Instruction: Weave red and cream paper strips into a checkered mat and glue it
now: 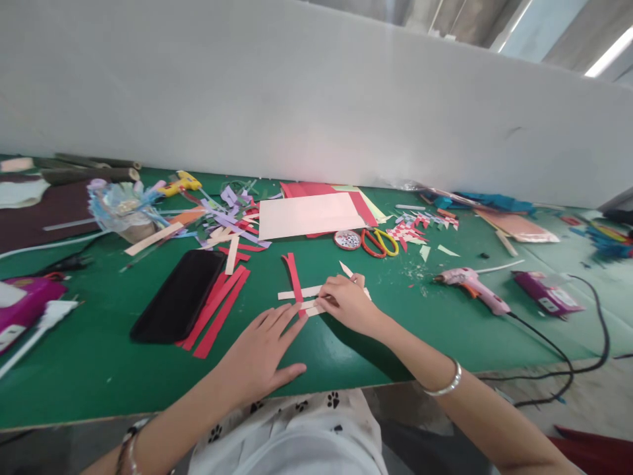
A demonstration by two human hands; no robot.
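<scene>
My left hand (262,353) lies flat on the green table with its fingers spread, fingertips on the lower end of a red paper strip (294,277). Cream paper strips (299,293) cross that red strip. My right hand (349,300) has its fingers pinched together on the lower cream strip (312,308), just right of the red one. A pointed cream paper piece (346,269) sticks out beyond the right fingers; whether they hold it too, I cannot tell. More red paper strips (222,313) lie to the left, partly under a black phone (180,297).
Behind are cream paper sheets (309,216), scissors (380,243), a round dish of small beads (347,239) and paper scraps (230,214). A pink glue gun (472,288) with its cable lies right. Another yellow glue gun (182,183) is at the back left. A white wall (316,92) stands behind.
</scene>
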